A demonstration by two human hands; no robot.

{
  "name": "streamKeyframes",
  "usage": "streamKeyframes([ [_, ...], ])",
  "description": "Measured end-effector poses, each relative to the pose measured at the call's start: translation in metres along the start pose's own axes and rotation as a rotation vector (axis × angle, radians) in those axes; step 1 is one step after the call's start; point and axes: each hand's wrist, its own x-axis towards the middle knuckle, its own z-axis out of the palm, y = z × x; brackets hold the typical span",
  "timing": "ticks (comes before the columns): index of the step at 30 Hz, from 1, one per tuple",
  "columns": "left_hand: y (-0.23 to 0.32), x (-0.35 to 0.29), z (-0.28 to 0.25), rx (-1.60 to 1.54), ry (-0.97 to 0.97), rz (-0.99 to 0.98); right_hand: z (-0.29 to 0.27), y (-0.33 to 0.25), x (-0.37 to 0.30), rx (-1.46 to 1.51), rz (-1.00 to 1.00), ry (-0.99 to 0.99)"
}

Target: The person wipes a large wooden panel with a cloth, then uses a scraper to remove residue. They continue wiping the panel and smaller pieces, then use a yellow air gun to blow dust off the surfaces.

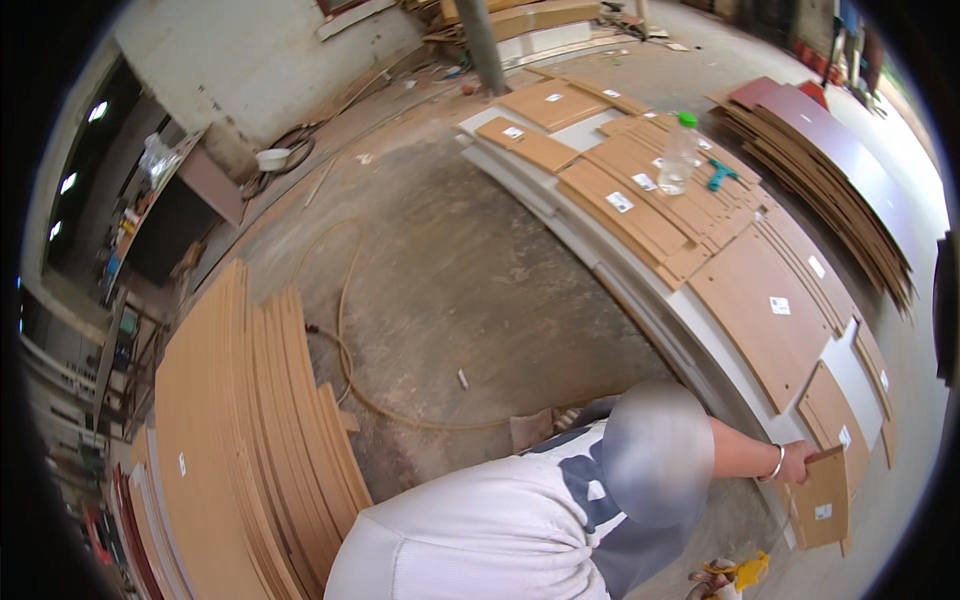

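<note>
Neither of my hands can be made out. Just in front of me a co-worker in a white shirt with dark patches (pixel 480 535) bends to the right. The co-worker's hand (pixel 795 462), with a bangle at the wrist, grips the edge of a small wood-coloured board (pixel 822 500) bearing a white label. That board is tilted at the near end of a long stack of labelled panels (pixel 760 300). At the lower edge lies a yellow thing (pixel 750 570) beside brown and white shapes, cut off by the frame; I cannot tell what it is.
Tall wood-coloured panels (pixel 210 400) stand on edge at the left. A clear bottle with a green cap (pixel 678 160) and a teal tool (pixel 720 174) rest on the long stack. A hose (pixel 345 340) curls over the concrete floor. More sheets (pixel 830 150) are piled far right.
</note>
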Motion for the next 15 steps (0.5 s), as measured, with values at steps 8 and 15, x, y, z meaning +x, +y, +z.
streamKeyframes([
  [8, -0.003, 0.015, -0.007, 0.044, 0.022, 0.114, 0.022, -0.019, 0.019, -0.028, -0.066, 0.009],
  [15, 0.036, 0.009, -0.048, 0.095, -0.086, 0.062, 0.027, -0.073, 0.009, 0.036, -0.293, 0.089],
])
